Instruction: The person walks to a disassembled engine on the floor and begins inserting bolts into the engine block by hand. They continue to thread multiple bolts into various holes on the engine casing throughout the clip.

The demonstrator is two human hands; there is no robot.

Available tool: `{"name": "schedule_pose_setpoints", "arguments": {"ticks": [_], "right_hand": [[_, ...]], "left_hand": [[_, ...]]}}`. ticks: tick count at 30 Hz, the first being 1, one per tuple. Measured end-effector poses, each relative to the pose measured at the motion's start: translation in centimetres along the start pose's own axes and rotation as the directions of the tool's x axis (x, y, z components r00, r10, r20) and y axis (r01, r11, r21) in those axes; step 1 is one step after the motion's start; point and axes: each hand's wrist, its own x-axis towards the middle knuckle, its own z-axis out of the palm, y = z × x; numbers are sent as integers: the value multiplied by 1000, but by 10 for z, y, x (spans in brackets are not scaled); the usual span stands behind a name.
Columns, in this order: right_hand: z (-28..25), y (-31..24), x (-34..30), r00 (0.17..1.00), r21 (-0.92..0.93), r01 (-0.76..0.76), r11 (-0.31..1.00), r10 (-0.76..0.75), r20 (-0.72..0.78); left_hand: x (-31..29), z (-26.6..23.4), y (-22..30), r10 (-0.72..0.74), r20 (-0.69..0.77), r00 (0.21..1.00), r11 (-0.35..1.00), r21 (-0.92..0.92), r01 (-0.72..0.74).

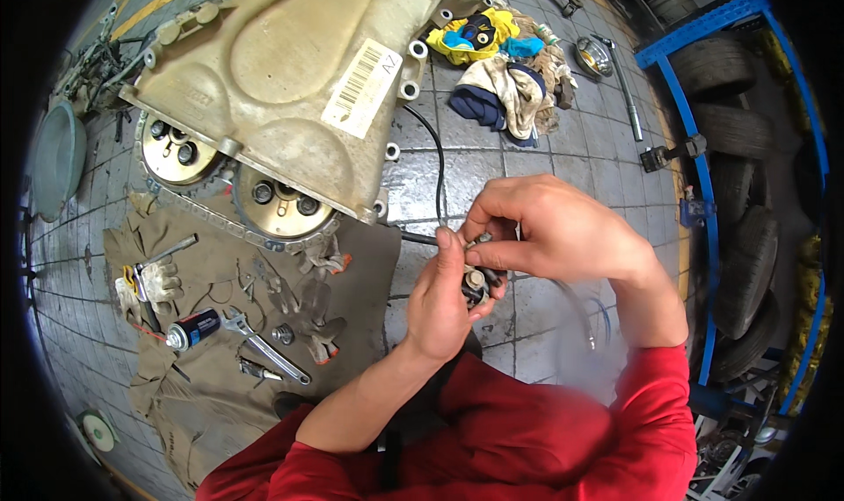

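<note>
In front of my lap, my left hand is closed around a small dark mechanical part with a round brass-coloured end. My right hand meets it from the other side, thumb and forefinger pinched on a small greyish piece at the top of that part; its exact kind is too small to tell. A thin black cable runs down from beside the engine to my left fingertips. Beyond my hands stands the engine's cast metal timing cover, with two round sprockets and a chain below its edge.
On the brown cloth at left lie an adjustable wrench, a spray can, gloves and a socket tool. Rags and a long ratchet rest on the tiles. A blue rack holds tyres at right.
</note>
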Motion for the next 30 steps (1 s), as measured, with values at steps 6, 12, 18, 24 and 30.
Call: {"name": "schedule_pose_setpoints", "arguments": {"ticks": [6, 12, 18, 24, 30], "right_hand": [[9, 4, 1, 968, 89, 165, 982, -144, -204], [17, 18, 2, 909, -16, 307, 951, -299, -290], [29, 31, 9, 863, 101, 421, 901, -364, -350], [7, 27, 20, 835, 490, 398, 776, -84, -544], [-35, 41, 79, 487, -29, 517, 855, -322, -812]], "left_hand": [[3, 4, 3, -89, -78, 993, 988, -135, 78], [1, -8, -4, -69, 33, 997, 967, -243, 75], [0, -16, -8, -51, -6, 999, 947, -317, 46], [2, -27, -11, -21, 4, 1000, 941, -337, 21], [3, -21, -24, -59, -19, 998, 974, -222, 54]]}}
